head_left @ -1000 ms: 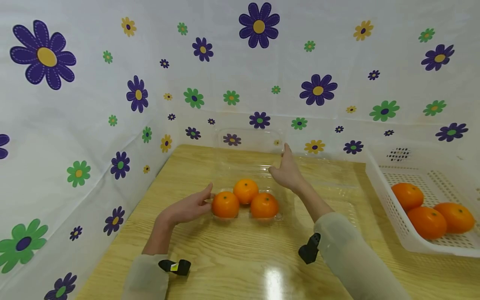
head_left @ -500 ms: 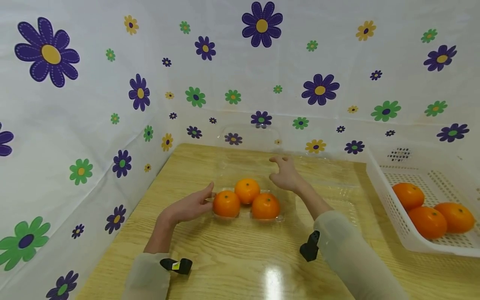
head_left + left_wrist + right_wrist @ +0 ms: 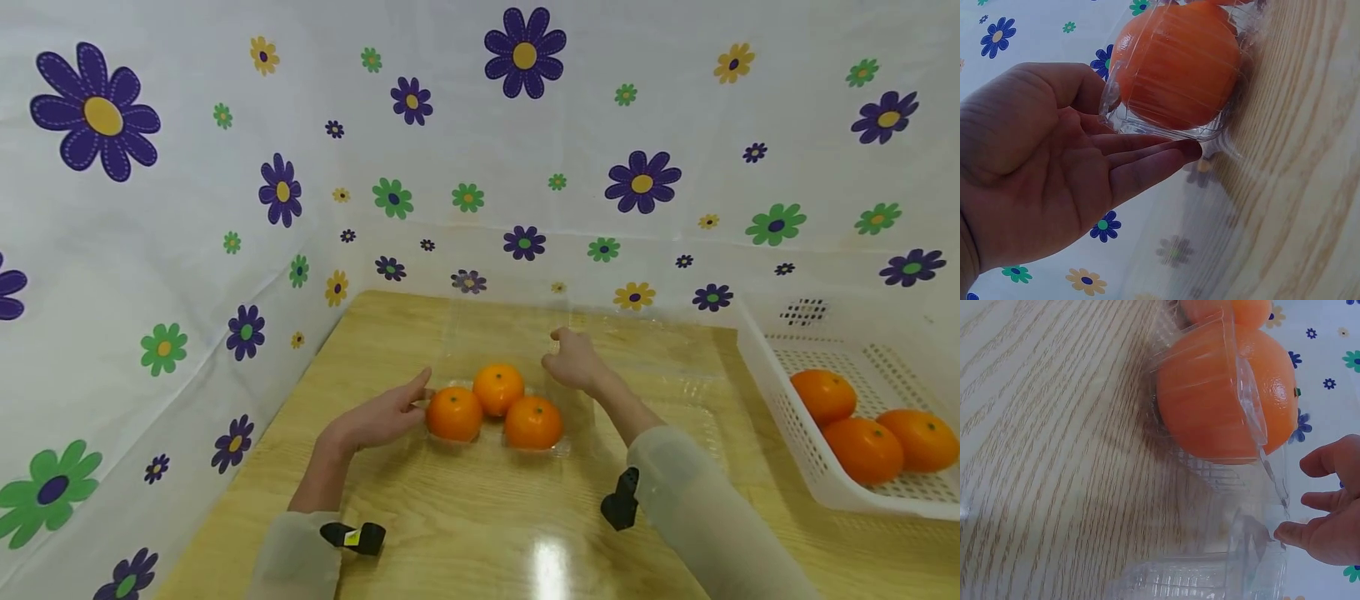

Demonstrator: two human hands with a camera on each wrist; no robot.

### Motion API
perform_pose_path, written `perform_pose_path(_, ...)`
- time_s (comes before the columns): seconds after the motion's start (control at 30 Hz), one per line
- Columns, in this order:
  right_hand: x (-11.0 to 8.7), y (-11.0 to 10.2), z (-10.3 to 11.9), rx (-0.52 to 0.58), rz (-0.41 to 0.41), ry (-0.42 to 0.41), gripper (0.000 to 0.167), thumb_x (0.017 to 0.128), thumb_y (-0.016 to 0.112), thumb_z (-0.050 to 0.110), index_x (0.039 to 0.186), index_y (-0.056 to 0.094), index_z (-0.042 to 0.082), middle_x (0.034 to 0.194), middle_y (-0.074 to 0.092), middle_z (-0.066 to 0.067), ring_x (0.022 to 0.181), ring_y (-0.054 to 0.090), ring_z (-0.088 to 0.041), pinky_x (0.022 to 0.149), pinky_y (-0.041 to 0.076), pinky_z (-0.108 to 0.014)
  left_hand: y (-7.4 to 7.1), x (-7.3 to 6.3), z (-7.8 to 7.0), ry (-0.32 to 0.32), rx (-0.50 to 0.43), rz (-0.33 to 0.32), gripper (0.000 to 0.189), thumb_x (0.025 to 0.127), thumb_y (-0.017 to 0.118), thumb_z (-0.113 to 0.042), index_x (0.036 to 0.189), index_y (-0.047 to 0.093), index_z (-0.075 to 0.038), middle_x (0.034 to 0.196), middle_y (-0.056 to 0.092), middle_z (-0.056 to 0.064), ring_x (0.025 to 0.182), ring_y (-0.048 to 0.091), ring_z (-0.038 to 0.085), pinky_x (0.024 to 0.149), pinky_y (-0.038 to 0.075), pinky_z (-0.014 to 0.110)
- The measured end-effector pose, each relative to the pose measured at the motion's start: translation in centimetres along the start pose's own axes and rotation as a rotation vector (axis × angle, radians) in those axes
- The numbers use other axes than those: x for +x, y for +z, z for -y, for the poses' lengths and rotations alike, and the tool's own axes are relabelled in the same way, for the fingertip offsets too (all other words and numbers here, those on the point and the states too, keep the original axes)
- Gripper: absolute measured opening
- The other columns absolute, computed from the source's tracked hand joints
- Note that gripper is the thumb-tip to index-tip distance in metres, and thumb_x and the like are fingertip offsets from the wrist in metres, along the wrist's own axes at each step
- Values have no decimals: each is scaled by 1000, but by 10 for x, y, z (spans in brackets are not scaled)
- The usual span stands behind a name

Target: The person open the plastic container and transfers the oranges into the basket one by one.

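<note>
Head view: three oranges (image 3: 498,390) in a clear box (image 3: 561,448) on a wood-grain worktop (image 3: 450,533)

We look down on a pale worktop whose grain runs crosswise, with bright glare toward its near side. A white sheet (image 3: 450,150) printed with purple, green and yellow flowers rises along its left and back edges, creased on the left. The box sits near the worktop's middle, its lid (image 3: 510,321) tilted up toward the back edge. The left hand (image 3: 378,414) rests at the box's left wall, fingers straight. The right hand (image 3: 573,361) is beside the lid's right edge; we see its fingers spread and slightly bent, one tip at the clear rim, though contact we cannot tell. Another clear container (image 3: 693,387) lies between the box and a white perforated basket (image 3: 787,442) on the worktop's right side, which holds three more oranges (image 3: 862,450).
</note>
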State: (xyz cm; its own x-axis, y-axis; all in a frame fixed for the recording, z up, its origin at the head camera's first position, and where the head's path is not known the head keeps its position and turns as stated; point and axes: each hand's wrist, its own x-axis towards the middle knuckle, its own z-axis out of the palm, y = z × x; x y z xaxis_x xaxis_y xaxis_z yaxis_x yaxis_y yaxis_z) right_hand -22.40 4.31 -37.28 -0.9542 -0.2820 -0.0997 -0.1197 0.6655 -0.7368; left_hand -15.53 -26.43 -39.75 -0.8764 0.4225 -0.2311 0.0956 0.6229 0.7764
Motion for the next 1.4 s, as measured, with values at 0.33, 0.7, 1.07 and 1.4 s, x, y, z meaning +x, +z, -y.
perform_pose_path(0.33,1,-6,-5,16,55,33,60,92,48,8,146,32,-13,60,39,3,45,24,-5,48,29,-21,3,6,-2,0,40,-14,71,97,42,-12,159,7,-2,153,39,22,143,35,37,115,27,56)
perform_pose_path(0.7,-5,5,-8,-27,76,36,59,90,50,6,144,37,-14,102,62,-20,48,27,-8,51,34,-24,10,0,0,-20,17,-21,71,97,44,-14,159,12,-3,152,41,22,138,42,32,114,31,53)
perform_pose_path(1.07,7,-1,9,-285,164,5,60,88,46,13,140,40,-18,143,46,-33,129,45,-45,102,43,-49,-4,3,-2,-11,47,-26,70,99,42,-16,160,8,-5,154,39,19,137,42,30,113,34,50)
perform_pose_path(1.4,-24,-6,20,-201,236,-68,67,96,50,19,153,27,-7,155,30,-30,145,26,-44,117,24,-55,-3,1,-1,-13,36,9,71,99,41,-16,159,5,-5,156,37,20,144,35,31,117,28,50)
